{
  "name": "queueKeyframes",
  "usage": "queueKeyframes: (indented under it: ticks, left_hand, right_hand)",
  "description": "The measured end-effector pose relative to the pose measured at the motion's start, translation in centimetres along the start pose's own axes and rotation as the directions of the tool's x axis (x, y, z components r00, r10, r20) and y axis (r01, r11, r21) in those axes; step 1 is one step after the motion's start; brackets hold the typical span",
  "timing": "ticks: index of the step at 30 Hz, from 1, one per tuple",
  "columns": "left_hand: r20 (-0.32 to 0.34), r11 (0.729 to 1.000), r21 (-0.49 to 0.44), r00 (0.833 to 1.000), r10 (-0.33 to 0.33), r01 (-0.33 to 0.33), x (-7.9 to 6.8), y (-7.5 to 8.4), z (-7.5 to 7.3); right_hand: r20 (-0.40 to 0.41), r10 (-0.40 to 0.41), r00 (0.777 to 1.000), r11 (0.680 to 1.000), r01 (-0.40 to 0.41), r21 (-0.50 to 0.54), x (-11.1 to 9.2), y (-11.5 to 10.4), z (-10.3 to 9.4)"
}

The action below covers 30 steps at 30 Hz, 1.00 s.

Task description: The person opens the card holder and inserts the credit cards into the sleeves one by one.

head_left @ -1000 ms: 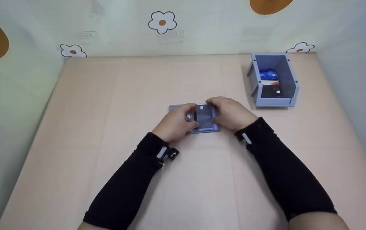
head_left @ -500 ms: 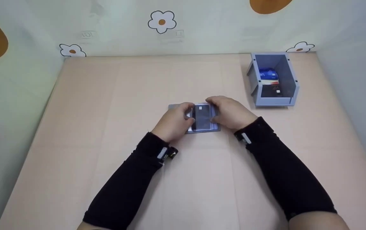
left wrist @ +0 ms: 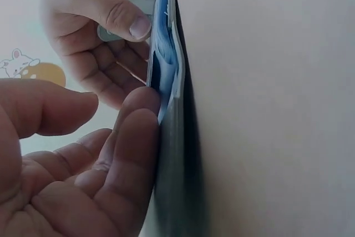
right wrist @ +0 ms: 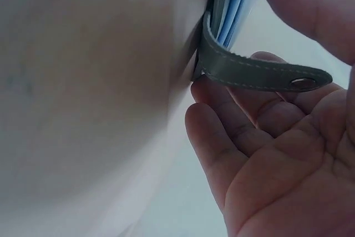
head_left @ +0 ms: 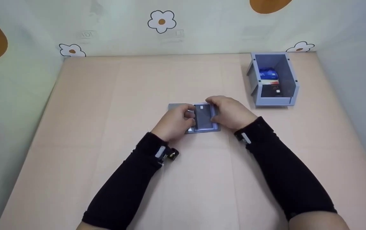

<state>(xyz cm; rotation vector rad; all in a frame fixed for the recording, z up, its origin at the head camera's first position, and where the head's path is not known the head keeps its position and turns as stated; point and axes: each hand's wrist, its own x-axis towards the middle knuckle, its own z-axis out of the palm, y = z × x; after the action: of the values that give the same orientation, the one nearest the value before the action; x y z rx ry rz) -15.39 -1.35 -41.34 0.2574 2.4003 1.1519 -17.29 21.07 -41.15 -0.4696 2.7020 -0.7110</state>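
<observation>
A grey-green card holder (head_left: 176, 106) lies spread open on the table, with clear sleeves inside. A dark card (head_left: 204, 118) with a pale chip shows on its right half. My left hand (head_left: 178, 123) is at the card's left edge; in the left wrist view its fingertips (left wrist: 141, 104) touch the holder's inside while the thumb stands apart. My right hand (head_left: 231, 111) holds the right side of the holder, thumb and forefinger at the sleeves' edge. In the right wrist view a stitched strap (right wrist: 260, 73) with a snap sticks out over the right palm.
A grey-blue bin (head_left: 274, 102) stands at the back right of the table, with a blue card (head_left: 268, 74) and a black card (head_left: 269, 91) among those inside. A patterned cloth wall (head_left: 202, 35) runs along the table's far edge.
My left thumb and fingers have drawn slightly left, off the dark card's edge. The right hand has stayed almost in place. The bin has not moved.
</observation>
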Motion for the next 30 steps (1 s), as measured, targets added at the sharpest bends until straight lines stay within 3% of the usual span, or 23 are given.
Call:
queueKeyframes:
  ticks: [7, 19, 24, 30]
  left_hand:
    - [0.039, 0.998, -0.055, 0.999, 0.029, -0.027, 0.19, -0.16, 0.09]
    - [0.017, 0.999, 0.007, 0.999, 0.044, -0.044, 0.17, -0.32, 0.08]
    - [0.014, 0.999, 0.025, 0.999, 0.041, -0.041, 0.35, -0.33, 0.13]
    - [0.013, 0.999, 0.021, 0.999, 0.046, -0.046, 0.39, -0.19, 0.05]
  right_hand:
    - [-0.032, -0.017, 0.999, 0.999, 0.016, -0.033, -0.19, 0.04, -0.11]
    - [-0.05, 0.0, 0.999, 1.0, 0.0, 0.006, -0.22, -0.55, -0.2]
    - [-0.07, 0.037, 0.997, 0.991, -0.027, 0.135, -0.03, -0.55, -0.08]
    - [-0.104, 0.078, 0.992, 0.931, -0.035, 0.363, 0.19, -0.34, -0.21]
